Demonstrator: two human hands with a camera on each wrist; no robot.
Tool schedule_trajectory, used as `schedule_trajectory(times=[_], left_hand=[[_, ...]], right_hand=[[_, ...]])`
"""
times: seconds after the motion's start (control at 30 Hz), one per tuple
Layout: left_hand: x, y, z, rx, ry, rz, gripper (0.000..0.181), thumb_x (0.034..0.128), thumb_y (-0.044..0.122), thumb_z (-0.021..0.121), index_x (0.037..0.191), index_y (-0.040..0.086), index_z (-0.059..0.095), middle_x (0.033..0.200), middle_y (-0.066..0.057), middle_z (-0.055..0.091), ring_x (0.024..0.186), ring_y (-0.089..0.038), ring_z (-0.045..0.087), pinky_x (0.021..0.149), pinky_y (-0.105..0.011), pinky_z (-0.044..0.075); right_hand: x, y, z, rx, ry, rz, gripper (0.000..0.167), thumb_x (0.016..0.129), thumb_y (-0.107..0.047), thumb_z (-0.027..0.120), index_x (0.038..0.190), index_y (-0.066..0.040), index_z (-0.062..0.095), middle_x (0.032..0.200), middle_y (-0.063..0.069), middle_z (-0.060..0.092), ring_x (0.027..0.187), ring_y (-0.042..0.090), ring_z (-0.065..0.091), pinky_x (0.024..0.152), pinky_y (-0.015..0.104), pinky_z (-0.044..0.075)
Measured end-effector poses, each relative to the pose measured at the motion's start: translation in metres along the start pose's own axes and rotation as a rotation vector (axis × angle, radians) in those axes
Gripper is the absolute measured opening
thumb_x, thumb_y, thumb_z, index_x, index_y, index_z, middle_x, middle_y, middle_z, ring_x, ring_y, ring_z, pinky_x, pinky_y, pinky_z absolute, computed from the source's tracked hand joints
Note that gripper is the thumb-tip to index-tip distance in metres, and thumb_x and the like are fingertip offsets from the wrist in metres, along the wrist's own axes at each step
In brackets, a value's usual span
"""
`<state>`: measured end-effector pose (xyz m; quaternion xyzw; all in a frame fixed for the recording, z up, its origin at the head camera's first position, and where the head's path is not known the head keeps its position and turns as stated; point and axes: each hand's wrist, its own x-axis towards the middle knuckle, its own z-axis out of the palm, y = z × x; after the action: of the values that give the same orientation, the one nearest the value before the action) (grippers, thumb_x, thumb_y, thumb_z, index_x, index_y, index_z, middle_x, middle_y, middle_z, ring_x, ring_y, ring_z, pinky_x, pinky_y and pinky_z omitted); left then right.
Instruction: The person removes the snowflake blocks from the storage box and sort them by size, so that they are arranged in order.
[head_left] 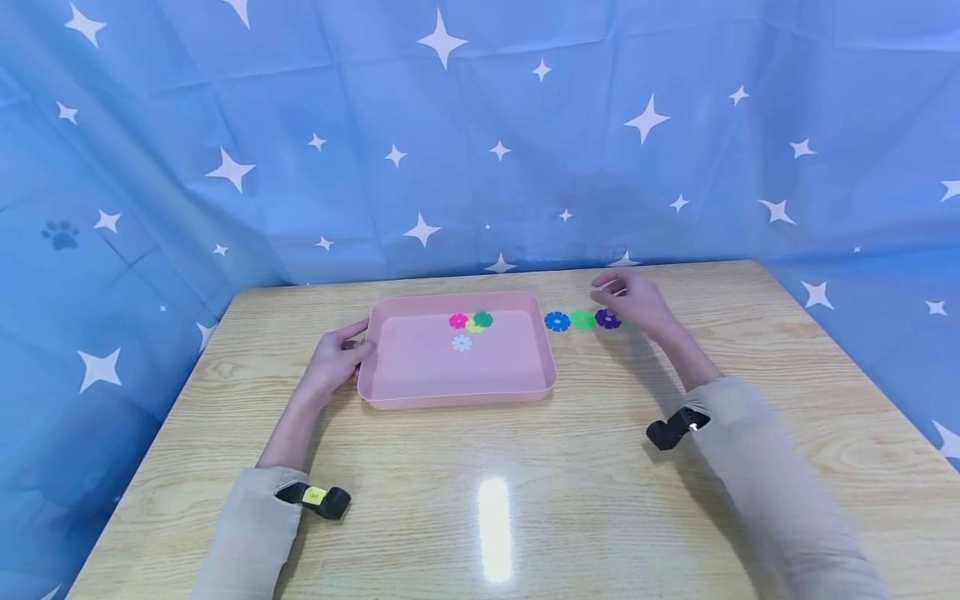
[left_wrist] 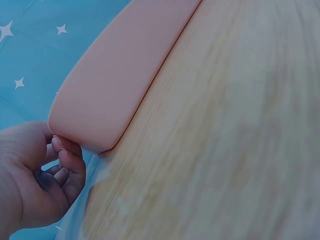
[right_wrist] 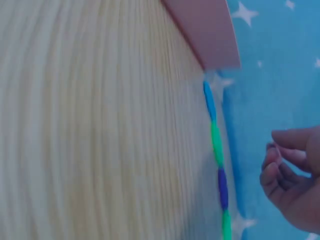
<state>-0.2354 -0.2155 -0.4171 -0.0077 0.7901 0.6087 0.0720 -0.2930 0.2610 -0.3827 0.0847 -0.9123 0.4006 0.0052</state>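
Observation:
On the table lies a pink tray [head_left: 420, 367] holding several notched plastic snowflake discs: a pink disc [head_left: 457, 321], a yellow disc [head_left: 473, 326], a green disc [head_left: 483, 319] and a white disc [head_left: 462, 342]. My left hand [head_left: 335, 360] grips the tray's left wall, thumb at the rim. Right of the tray, a blue disc [head_left: 557, 322], a light green disc [head_left: 582, 320] and a purple disc [head_left: 606, 319] lie in a row. Over the row's right end hovers my right hand [head_left: 636, 302], fingers loosely bent, nothing visible between them. Another green disc [right_wrist: 227, 225] shows in the right wrist view.
The wooden table [head_left: 420, 492] reaches back to a blue curtain [head_left: 337, 192] with white stars. A bright light reflection [head_left: 495, 529] lies on the tabletop near the front. Each wrist wears a black strapped camera [head_left: 675, 428].

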Motion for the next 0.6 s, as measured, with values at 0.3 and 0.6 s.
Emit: schedule_trajectory(times=[0.3,0.6], left_hand=[[0.000,-0.001,0.001,-0.007,0.010,0.014,0.056,0.0998,0.007,0.058,0.153,0.001,0.041,0.084,-0.006,0.062,0.053,-0.004,0.048,0.048,-0.019,0.043],[0.002,-0.002,0.000,-0.005,0.013,0.014,0.056,0.0999,0.006,0.057,0.153,0.001,0.040,0.088,-0.007,0.065,0.054,-0.005,0.049,0.048,-0.019,0.043]], right_hand=[[0.012,-0.046,0.041,0.091,-0.081,-0.082,0.030,0.103,-0.020,0.060,0.124,0.001,0.062,0.108,0.023,0.065,0.090,0.041,0.065,0.077,0.050,0.055],[0.019,-0.082,0.084,0.086,-0.175,-0.175,0.024,0.100,-0.013,0.063,0.119,0.002,0.066,0.102,0.016,0.067,0.081,0.029,0.065,0.068,0.034,0.056]])
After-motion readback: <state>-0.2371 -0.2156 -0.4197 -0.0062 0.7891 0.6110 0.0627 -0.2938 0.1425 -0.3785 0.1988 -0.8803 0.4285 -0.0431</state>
